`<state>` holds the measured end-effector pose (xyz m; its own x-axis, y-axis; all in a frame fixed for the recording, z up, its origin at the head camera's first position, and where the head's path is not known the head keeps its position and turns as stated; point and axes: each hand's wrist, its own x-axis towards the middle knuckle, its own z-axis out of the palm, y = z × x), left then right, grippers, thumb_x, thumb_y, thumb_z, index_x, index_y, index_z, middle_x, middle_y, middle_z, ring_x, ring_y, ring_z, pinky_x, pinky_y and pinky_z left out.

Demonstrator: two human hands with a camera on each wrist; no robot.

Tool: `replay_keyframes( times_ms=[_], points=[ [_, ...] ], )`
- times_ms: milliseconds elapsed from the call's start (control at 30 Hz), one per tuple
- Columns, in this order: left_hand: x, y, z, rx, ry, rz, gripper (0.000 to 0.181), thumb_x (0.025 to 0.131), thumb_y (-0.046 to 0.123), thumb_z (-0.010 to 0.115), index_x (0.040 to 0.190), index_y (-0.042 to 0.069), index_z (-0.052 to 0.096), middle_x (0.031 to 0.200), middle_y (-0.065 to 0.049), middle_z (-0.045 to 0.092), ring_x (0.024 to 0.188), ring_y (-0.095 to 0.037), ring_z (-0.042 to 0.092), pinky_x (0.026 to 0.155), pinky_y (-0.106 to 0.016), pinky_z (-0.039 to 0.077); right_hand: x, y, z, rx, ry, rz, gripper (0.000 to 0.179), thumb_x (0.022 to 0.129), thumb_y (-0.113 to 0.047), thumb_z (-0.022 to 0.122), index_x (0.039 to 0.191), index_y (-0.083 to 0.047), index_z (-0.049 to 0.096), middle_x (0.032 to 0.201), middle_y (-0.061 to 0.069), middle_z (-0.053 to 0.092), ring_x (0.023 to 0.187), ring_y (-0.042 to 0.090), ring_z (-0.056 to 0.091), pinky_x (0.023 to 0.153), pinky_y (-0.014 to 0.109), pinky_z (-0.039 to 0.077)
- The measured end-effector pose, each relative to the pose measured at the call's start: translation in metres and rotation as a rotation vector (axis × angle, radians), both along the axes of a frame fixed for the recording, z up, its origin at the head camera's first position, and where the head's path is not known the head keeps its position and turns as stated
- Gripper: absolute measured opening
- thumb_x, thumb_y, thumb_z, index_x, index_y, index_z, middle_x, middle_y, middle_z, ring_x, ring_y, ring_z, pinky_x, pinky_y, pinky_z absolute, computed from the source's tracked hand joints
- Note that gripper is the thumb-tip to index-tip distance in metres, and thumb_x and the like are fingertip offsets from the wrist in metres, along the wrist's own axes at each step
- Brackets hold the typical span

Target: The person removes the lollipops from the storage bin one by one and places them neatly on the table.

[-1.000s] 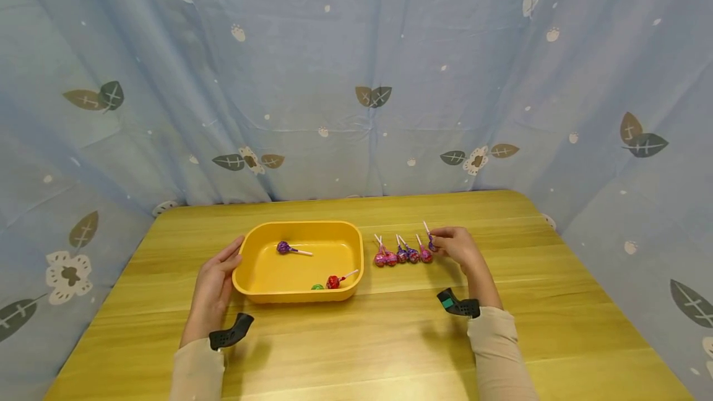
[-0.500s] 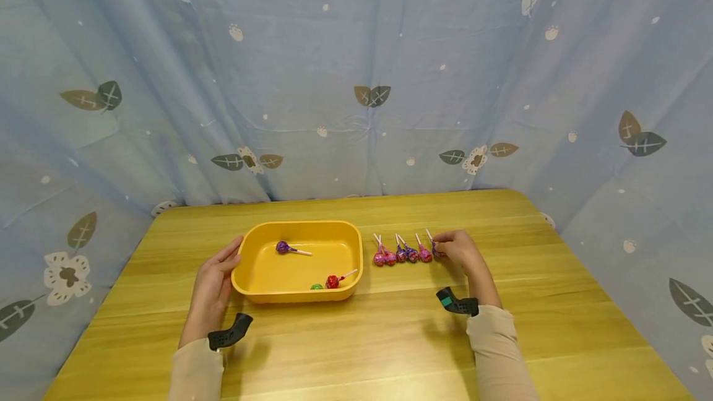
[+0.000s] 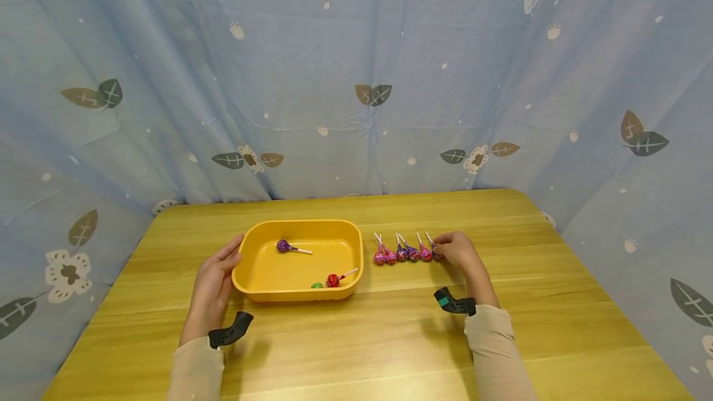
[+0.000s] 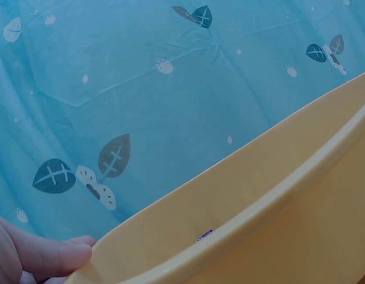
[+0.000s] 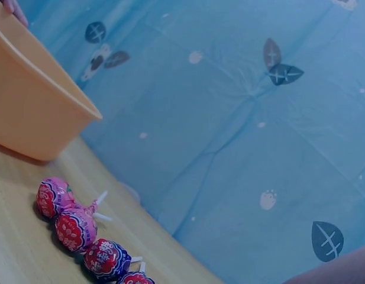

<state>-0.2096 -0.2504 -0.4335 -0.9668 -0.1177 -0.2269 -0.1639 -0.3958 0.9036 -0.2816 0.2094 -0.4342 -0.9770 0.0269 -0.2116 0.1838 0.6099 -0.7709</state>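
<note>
Six lollipops [image 3: 413,255] form a row on the table [image 3: 390,345], right of the yellow tray [image 3: 295,295], sticks directed toward the patterned curtain [image 3: 312,79]. Order, left to right: two pink, two purple, one pink, one purple. My right grip [image 3: 459,252] pinches the last unit in the row — the end purple lollipop [image 3: 437,256] — whose head is partly hidden by my fingers, stick exposed. It is located just beside the neighbouring pink lollipop [image 3: 426,255]; whether the two touch, I cannot tell. My left grip [image 3: 214,278] bears against the left end of the tray, thumb and fingers spread apart at the rim. Tray contents: one purple lollipop [image 3: 283,246] toward the back wall, stick pointing right; one red lollipop [image 3: 333,281] near the front wall, stick angled up and right; one green candy [image 3: 317,286] just left of the red unit, mostly hidden by the front wall. Each wrist carries a black bracket [image 3: 231,330].
</note>
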Motion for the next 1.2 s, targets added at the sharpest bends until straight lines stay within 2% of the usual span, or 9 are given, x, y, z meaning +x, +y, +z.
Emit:
replay_keyframes(
  times_ms=[333, 567, 933, 1200],
  points=[
    [-0.001, -0.001, -0.001, 0.026, 0.009, -0.004, 0.053, 0.103, -0.002, 0.038, 0.153, 0.006, 0.024, 0.159, -0.009, 0.019, 0.142, -0.017, 0.025, 0.109, -0.027, 0.030, -0.001, 0.000, -0.001, 0.035, 0.002, -0.003, 0.033, 0.094, -0.004, 0.058, 0.122, 0.012, 0.060, 0.112, 0.027, 0.061, 0.089, 0.031, 0.062, 0.075, 0.040, 0.054],
    [0.000, -0.001, 0.000, 0.008, 0.000, -0.008, 0.053, 0.103, -0.001, 0.038, 0.153, 0.007, 0.024, 0.159, -0.008, 0.018, 0.142, -0.017, 0.025, 0.109, -0.028, 0.030, -0.002, 0.000, 0.000, 0.076, 0.013, 0.015, 0.034, 0.094, -0.011, 0.060, 0.120, 0.010, 0.062, 0.112, 0.025, 0.062, 0.090, 0.031, 0.059, 0.075, 0.040, 0.052],
    [-0.002, -0.001, 0.000, -0.002, -0.024, 0.000, 0.054, 0.103, 0.000, 0.040, 0.153, 0.008, 0.025, 0.159, -0.007, 0.020, 0.142, -0.015, 0.025, 0.108, -0.026, 0.031, 0.003, 0.001, 0.011, 0.018, 0.019, -0.024, 0.039, 0.096, -0.012, 0.057, 0.127, 0.010, 0.056, 0.126, 0.030, 0.054, 0.107, 0.041, 0.056, 0.087, 0.047, 0.051],
    [-0.001, 0.000, 0.001, 0.006, -0.022, 0.010, 0.053, 0.103, -0.001, 0.039, 0.153, 0.008, 0.025, 0.159, -0.008, 0.021, 0.142, -0.016, 0.026, 0.108, -0.025, 0.031, 0.004, -0.002, 0.014, -0.035, 0.079, -0.028, 0.040, 0.097, -0.015, 0.056, 0.129, 0.008, 0.056, 0.127, 0.028, 0.055, 0.113, 0.041, 0.054, 0.090, 0.048, 0.049]
  ],
)
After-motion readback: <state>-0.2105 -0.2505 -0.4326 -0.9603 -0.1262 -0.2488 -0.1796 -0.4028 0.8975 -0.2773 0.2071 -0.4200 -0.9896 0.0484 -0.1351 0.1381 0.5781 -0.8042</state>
